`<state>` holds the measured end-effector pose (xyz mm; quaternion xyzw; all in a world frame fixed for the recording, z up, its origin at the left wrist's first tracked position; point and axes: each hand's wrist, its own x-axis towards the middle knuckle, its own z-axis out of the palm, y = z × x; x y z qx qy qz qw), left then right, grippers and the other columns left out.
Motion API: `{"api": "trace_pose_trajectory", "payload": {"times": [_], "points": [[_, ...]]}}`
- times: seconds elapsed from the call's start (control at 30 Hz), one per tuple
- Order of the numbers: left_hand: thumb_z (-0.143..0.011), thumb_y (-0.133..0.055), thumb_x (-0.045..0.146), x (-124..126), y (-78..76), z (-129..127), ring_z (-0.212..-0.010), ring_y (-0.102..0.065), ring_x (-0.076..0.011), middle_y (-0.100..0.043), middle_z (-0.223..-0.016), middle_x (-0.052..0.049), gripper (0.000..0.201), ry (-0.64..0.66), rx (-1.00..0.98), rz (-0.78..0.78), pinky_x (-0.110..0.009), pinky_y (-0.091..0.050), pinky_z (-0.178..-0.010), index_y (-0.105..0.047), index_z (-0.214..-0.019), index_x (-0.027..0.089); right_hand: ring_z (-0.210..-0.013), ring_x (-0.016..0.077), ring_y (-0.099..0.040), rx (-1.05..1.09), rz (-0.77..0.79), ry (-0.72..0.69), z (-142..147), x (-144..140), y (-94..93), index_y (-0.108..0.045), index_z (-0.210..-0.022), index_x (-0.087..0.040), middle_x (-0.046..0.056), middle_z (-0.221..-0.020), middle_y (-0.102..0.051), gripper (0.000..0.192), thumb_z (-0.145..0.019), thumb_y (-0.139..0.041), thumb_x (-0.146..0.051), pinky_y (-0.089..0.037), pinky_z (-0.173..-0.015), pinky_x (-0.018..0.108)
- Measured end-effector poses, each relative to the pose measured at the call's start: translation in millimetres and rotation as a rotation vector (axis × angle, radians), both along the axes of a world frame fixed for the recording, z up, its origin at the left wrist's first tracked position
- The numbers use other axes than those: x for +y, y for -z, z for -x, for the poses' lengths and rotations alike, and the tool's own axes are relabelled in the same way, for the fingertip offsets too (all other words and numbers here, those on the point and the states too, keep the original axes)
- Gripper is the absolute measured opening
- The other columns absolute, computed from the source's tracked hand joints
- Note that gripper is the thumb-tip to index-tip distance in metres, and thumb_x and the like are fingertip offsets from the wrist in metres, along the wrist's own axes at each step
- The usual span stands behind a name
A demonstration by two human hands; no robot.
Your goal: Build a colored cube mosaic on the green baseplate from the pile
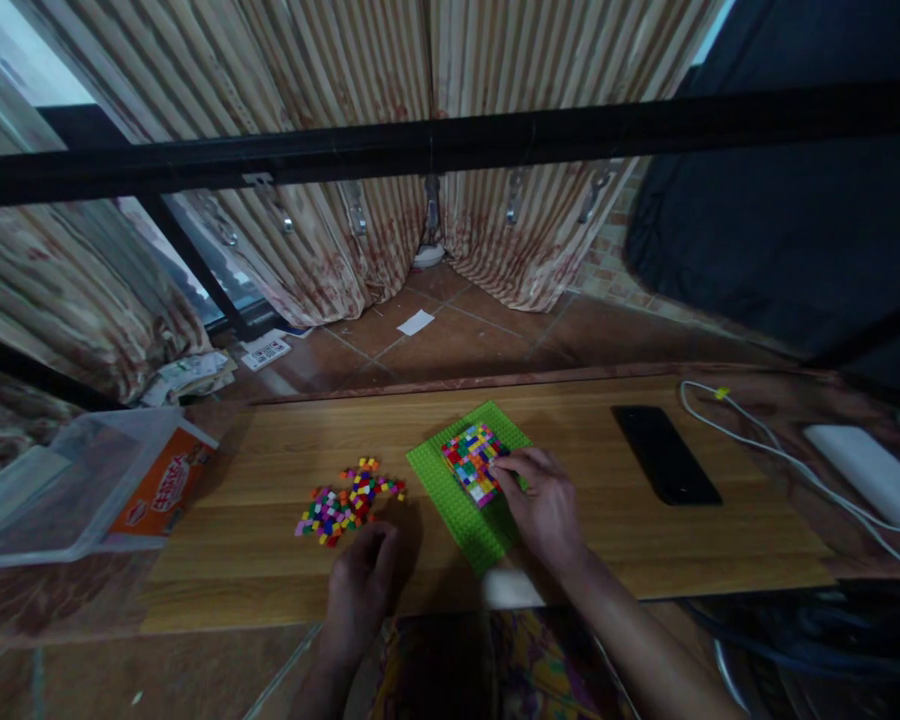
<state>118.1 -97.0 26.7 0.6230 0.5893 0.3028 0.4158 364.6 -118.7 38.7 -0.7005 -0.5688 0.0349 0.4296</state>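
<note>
Dim rm, striped curtains point(330, 120) w/ window point(195, 250) behind, terracotta tile floor point(457, 340), low wood table point(720, 530), black rail point(450, 145)

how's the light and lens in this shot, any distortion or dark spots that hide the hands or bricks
Head view: dim overall, with a wide-angle bend that curves the black bar and the table edge. The right hand on the brick block and green baseplate reads clearly. The left hand is darker, casting a soft shadow near the loose bricks. Corners fall into murk.

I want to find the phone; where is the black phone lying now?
In the head view the black phone lies flat on the wooden table, on the right, between the green baseplate and the white cable.
</note>
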Motion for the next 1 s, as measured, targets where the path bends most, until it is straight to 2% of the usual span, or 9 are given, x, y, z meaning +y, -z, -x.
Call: {"api": "trace_pose_trajectory", "payload": {"times": [0.33, 0.5, 0.67, 1.0], "points": [[-0.083, -0.055, 0.049, -2.2, 1.1, -0.1, -0.067, -0.063, -0.0172, -0.068, -0.073, -0.002, 0.032, -0.007, 0.04, -0.001, -0.025, -0.047, -0.061, -0.065, -0.08, 0.019, -0.082, 0.0202, -0.056, -0.064, -0.016, 0.1, 8.2, 9.1, 6.2, -0.072, -0.074, -0.023, 0.004, -0.083, -0.067, 0.017, -0.087, -0.064, -0.031, -0.044, -0.077, 0.034], [-0.084, -0.055, 0.05, -3.4, 0.9, 0.1, -0.071, -0.064, -0.0181, -0.068, -0.074, -0.002, 0.032, -0.003, 0.039, -0.002, -0.025, -0.047, -0.064, -0.065, -0.082, 0.02, -0.082, 0.019, -0.055, -0.088, -0.056, 0.073, 6.4, 7.9, 9.2, -0.072, -0.077, -0.024, 0.003, -0.085, -0.067, 0.015, -0.088, -0.063, -0.03, -0.043, -0.077, 0.032], [-0.083, -0.055, 0.051, -3.6, 5.0, 1.7, -0.069, -0.064, -0.0183, -0.069, -0.075, -0.002, 0.034, -0.01, 0.061, -0.004, -0.025, -0.048, -0.063, -0.065, -0.085, 0.02, -0.084, 0.0184, -0.055, -0.221, -0.095, 0.04, 4.3, 5.1, 13.7, -0.074, -0.082, -0.024, 0.003, -0.089, -0.067, 0.014, -0.09, -0.062, -0.028, -0.041, -0.079, 0.032], [-0.085, -0.052, 0.052, -4.2, 6.0, 2.5, -0.071, -0.065, -0.0179, -0.069, -0.076, -0.002, 0.035, 0.01, 0.086, 0.001, -0.025, -0.047, -0.063, -0.065, -0.086, 0.019, -0.083, 0.0187, -0.054, -0.347, -0.133, 0.023, 5.7, 1.8, 12.7, -0.073, -0.086, -0.023, 0.004, -0.088, -0.068, 0.014, -0.091, -0.061, -0.022, -0.041, -0.078, 0.033]]}}
